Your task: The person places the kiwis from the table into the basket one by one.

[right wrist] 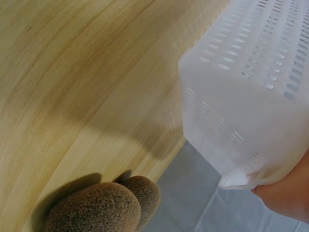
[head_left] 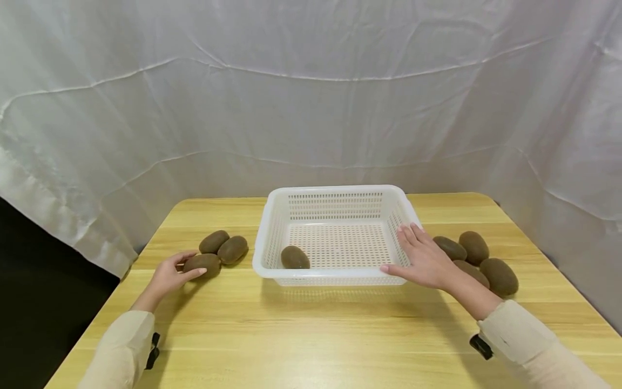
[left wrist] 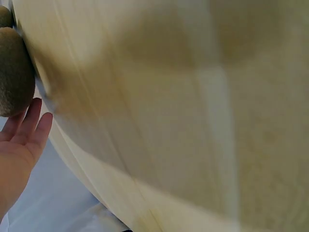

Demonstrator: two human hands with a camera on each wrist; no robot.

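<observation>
A brown kiwi [head_left: 202, 265] lies at the left of the table, with my left hand [head_left: 167, 278] around its outer end. The thumb is on the near side and the fingers on the far side; the left wrist view shows these fingers [left wrist: 32, 118] against the kiwi [left wrist: 14, 72]. Two more kiwis [head_left: 233, 249] lie just beyond it. My right hand [head_left: 425, 259] rests on the near right corner of a white perforated basket [head_left: 335, 273], fingers straight over the side rim, thumb on the front rim. One kiwi [head_left: 295, 257] sits in the basket's near left corner.
Several kiwis [head_left: 499, 276] are grouped on the table right of the basket, partly behind my right hand and wrist. The wooden table [head_left: 311, 335] ends at a pale curtain [head_left: 311, 124] along the back and sides. A dark area [head_left: 39, 302] lies beyond the left edge.
</observation>
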